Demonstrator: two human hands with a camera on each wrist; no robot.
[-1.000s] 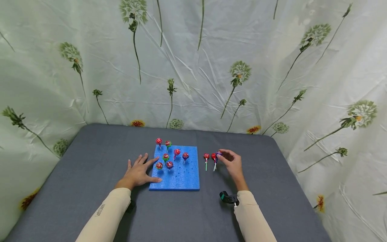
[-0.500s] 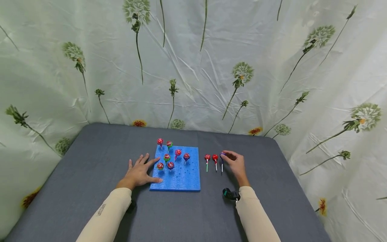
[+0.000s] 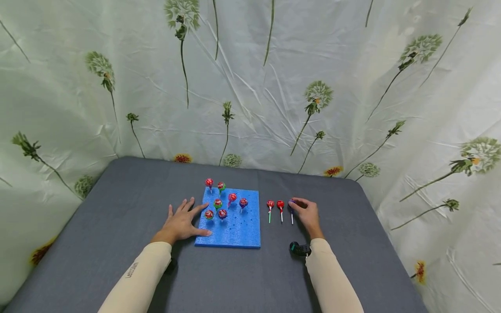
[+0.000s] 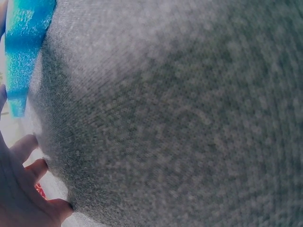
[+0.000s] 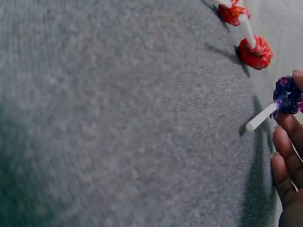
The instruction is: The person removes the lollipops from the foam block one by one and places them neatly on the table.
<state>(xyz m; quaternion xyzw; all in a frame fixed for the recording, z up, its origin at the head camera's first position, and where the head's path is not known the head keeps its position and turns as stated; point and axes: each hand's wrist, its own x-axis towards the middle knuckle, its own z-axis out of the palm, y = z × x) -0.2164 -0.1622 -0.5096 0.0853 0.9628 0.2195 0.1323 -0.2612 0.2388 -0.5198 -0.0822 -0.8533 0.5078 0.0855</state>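
My left hand (image 3: 181,222) lies with spread fingers at the left edge of a blue foam board (image 3: 242,232); its thumb and index finger rest on the board. Several wrapped lollipops stand upright in the board, among them a purple lollipop (image 3: 243,203) and a pink-red lollipop (image 3: 232,197). To the right of the board, my right hand (image 3: 307,216) pinches the wrapped head of a purple lollipop (image 5: 285,96), its white stick pointing toward me. Two red lollipops lie just left of it, one with a green stick (image 3: 270,204) and one with a white stick (image 3: 280,204).
A grey cloth covers the table (image 3: 235,278). Behind it hangs a pale curtain (image 3: 250,108) printed with dandelions. A black strap (image 3: 300,249) sits by the right wrist.
My right hand has moved right with the purple lollipop, away from the red one it overlapped, and the lollipop now lies lower, lined up beside the others. My left hand stays on the board.
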